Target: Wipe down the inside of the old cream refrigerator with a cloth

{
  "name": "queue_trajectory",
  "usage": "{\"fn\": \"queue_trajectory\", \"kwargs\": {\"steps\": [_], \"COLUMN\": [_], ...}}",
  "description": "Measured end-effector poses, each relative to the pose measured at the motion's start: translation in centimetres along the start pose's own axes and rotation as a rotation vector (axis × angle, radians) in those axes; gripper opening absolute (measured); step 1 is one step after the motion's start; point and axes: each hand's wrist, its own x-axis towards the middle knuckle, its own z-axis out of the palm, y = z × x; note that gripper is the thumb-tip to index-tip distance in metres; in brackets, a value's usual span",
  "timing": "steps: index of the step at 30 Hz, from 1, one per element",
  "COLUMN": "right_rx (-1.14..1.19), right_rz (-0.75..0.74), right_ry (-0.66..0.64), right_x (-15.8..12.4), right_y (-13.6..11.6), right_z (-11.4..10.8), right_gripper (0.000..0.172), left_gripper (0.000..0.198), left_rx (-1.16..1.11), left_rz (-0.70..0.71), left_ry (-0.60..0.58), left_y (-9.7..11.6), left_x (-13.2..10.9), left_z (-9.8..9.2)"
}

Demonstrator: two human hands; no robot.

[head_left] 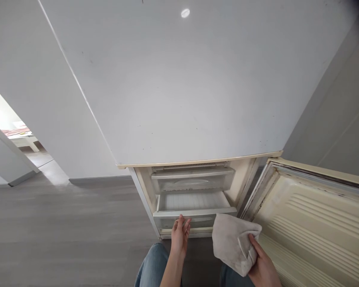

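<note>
I look down the front of a white fridge whose lower freezer compartment stands open. My left hand (180,234) reaches to the front of the middle freezer drawer (194,213), which is pulled partway out, its fingers touching the drawer's front edge. Above it sits an upper translucent drawer (193,180), pushed in. A grey-beige cloth (233,242) hangs bunched in my right hand (261,268), held in front of the freezer's lower right corner. My knees in blue jeans (151,267) show at the bottom.
The closed upper fridge door (179,87) fills the top of the view. The open freezer door (314,223) swings out to the right, its ribbed yellowed inner face showing. Grey wood floor (62,227) spreads to the left, with a doorway (20,139) beyond.
</note>
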Motion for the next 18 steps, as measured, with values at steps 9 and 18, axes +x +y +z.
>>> {"fn": "queue_trajectory", "kwargs": {"steps": [9,18], "right_rx": [0.097,0.123], "right_rz": [0.061,0.108], "right_ry": [0.012,0.001], "right_x": [-1.4,-0.2], "right_y": [-0.2,0.0], "right_z": [-0.1,-0.6], "right_gripper": [0.041,0.042], "left_gripper": [0.035,0.038], "left_rx": [0.041,0.020], "left_rz": [-0.059,-0.109], "left_ry": [0.029,0.095], "left_y": [-0.8,-1.7], "left_x": [-3.0,-5.8], "left_z": [-1.5,-3.4]}}
